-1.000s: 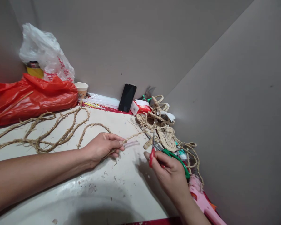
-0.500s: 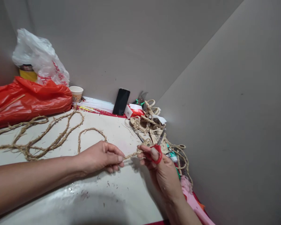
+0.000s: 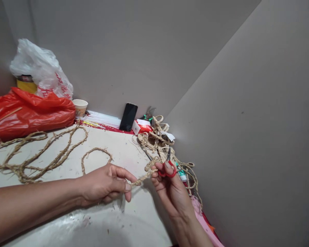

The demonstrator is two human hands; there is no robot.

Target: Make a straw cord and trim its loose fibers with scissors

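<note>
A tan braided rope [image 3: 143, 177] stretches between my two hands above the white tabletop [image 3: 98, 226]. My left hand [image 3: 113, 183] pinches it between thumb and fingers. At its other end, my right hand [image 3: 170, 185] has its fingertips on the rope, with red-handled scissors [image 3: 173, 168] hooked on the thumb and fingers. The scissor blades point up and away, apart from each other. Left of my left hand, the rope continues in a loop [image 3: 98, 149]. Longer rough rope coils [image 3: 59, 154] lie at the left.
A red plastic bag [image 3: 31, 111], a clear bag [image 3: 41, 67], a paper cup [image 3: 80, 107], white strips [image 3: 103, 118] and a black phone [image 3: 128, 117] line the back. Tangled rope [image 3: 154, 137], green-handled pliers [image 3: 148, 116] and a pink item [image 3: 204, 223] are at the right, beside the wall.
The view has shifted slightly, and things appear lower and further left. The scissors have turned in my right hand, and more rope shows between my hands.
</note>
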